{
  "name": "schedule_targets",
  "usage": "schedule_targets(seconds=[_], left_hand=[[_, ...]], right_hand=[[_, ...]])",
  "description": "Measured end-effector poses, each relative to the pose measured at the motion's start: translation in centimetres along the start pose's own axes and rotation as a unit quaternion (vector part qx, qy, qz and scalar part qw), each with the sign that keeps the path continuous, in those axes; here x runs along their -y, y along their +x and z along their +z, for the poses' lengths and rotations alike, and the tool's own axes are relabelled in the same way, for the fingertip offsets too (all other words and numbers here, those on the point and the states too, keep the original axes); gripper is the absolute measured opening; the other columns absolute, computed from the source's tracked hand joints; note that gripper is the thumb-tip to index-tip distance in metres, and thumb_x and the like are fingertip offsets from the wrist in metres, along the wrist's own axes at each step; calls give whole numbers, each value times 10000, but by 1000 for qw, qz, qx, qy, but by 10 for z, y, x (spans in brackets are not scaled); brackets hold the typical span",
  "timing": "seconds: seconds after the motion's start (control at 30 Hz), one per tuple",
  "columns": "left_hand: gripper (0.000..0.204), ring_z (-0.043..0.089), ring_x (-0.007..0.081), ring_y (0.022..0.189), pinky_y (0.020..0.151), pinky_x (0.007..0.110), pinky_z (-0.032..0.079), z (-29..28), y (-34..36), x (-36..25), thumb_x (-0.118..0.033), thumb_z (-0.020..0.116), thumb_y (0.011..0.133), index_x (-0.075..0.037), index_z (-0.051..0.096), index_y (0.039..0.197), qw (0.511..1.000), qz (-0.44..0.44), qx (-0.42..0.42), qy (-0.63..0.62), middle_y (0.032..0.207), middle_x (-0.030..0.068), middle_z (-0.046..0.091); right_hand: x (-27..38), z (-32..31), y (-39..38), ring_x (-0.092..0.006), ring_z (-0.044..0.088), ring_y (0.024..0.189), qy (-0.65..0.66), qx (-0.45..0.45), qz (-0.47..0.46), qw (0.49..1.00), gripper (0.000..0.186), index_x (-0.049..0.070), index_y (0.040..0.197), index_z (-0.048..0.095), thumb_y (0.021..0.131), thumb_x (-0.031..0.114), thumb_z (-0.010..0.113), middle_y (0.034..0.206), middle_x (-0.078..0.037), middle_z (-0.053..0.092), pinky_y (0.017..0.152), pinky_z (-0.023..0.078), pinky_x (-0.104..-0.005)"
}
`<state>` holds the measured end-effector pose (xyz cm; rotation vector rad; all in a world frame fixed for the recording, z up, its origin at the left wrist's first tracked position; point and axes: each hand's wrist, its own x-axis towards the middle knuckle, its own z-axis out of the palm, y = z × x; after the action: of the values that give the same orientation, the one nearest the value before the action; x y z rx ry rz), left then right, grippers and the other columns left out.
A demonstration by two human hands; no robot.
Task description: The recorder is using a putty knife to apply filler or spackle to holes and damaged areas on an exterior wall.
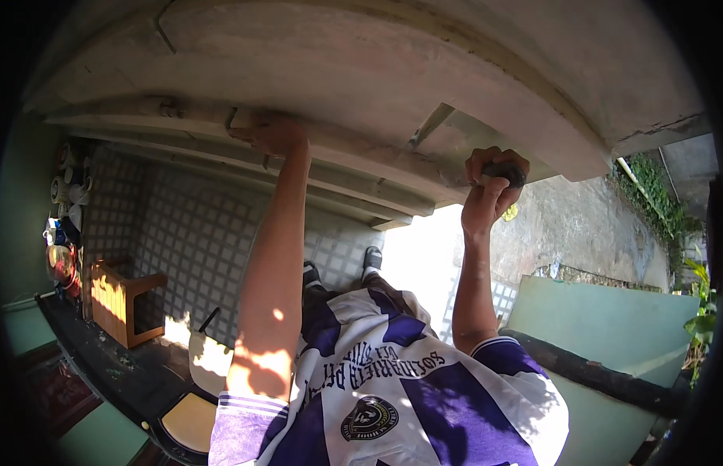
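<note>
A pale, dusty slatted wooden frame [361, 149] runs across the view in front of me, with narrow slots in it. My left hand [274, 133] lies on one of its bars beside a slot, fingers stretched toward the left; it is in shade. At the right end of the frame, my right hand [490, 185] is raised and closed around a dark, rounded object [504, 174]. The fingers cover most of this object, so its kind cannot be made out. A rectangular opening [433, 124] with a pale edge lies between the two hands.
Below is a grey checked tile floor [198, 202], with my sandalled feet. On the left stand an orange stool [125, 303], a dark curved counter edge [105, 380] and a shelf of household items [66, 194]. A pale green wall [594, 322] and plants [649, 194] are at the right.
</note>
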<state>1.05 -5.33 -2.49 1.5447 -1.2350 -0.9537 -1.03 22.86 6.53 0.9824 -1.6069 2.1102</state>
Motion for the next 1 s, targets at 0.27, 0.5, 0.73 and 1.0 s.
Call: schedule_targets(seconds=[0.27, 0.5, 0.73, 1.0], left_hand=[[600, 461, 399, 1098, 908, 498, 421, 4, 3, 5, -246, 327, 932, 24, 81, 1408, 1000, -14, 7, -8, 1315, 227, 387], [596, 466, 402, 1078, 915, 494, 419, -1, 2, 2, -250, 329, 940, 0, 71, 1415, 1000, -16, 19, -7, 1367, 203, 336], [598, 434, 411, 1107, 914, 495, 415, -4, 3, 0, -252, 320, 941, 18, 67, 1412, 1000, -17, 22, -4, 1389, 215, 301], [603, 310, 415, 1254, 1038, 470, 271, 4, 5, 14, -249, 314, 950, 67, 63, 1398, 996, 35, 17, -81, 1438, 252, 179]], right_hand=[[20, -3, 10, -93, 452, 516, -44, 7, 53, 998, 260, 18, 777, 478, 871, 222, 607, 607, -44, 495, 486, 360, -228], [18, 13, 10, -110, 479, 402, -213, -55, -179, 959, 250, 45, 575, 488, 750, 42, 667, 480, -46, 534, 426, 359, -220], [14, 20, 11, -101, 510, 430, -232, -28, -265, 935, 281, 55, 571, 435, 824, 36, 554, 477, -39, 538, 439, 384, -234], [7, 17, 7, -125, 518, 418, -338, -23, -218, 915, 273, 58, 557, 420, 810, 14, 513, 475, -50, 547, 448, 424, -246]])
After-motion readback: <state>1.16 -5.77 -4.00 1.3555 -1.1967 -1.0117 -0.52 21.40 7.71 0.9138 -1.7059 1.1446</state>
